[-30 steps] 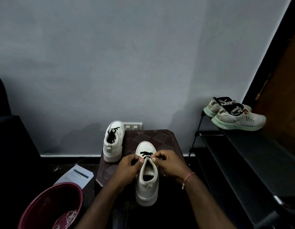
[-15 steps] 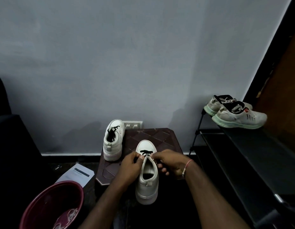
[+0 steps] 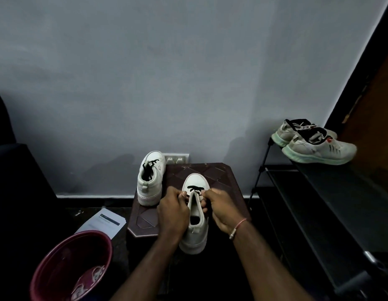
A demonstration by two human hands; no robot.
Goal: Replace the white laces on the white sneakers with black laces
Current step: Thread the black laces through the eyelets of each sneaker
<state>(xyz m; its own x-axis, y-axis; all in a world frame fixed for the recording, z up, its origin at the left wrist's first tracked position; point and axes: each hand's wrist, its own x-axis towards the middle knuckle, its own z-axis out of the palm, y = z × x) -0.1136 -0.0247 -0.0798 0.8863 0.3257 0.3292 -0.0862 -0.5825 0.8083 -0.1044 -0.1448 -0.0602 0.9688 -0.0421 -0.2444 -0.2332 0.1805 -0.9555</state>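
A white sneaker (image 3: pixel 194 233) stands on the dark stool (image 3: pixel 219 177), toe pointing away from me. A black lace (image 3: pixel 195 188) crosses its lowest eyelets near the toe. My left hand (image 3: pixel 172 210) grips the sneaker's left upper edge, fingers curled at the eyelets. My right hand (image 3: pixel 221 210) pinches the right eyelet flap beside the lace. Whether either hand also holds a lace end is hidden by the fingers. The second white sneaker (image 3: pixel 150 178) stands at the stool's back left with black lace in it.
A maroon bucket (image 3: pixel 58 263) with something white inside sits at the lower left, a paper sheet (image 3: pixel 104 222) behind it. A black shoe rack (image 3: pixel 332 203) on the right carries a pair of grey running shoes (image 3: pixel 314 144). A wall socket (image 3: pixel 175 158) is behind the stool.
My right hand has shifted from over the tongue to the right eyelet flap, fingers curling lower along the sneaker's side. My left hand stays on the left edge. The sneaker has hardly moved.
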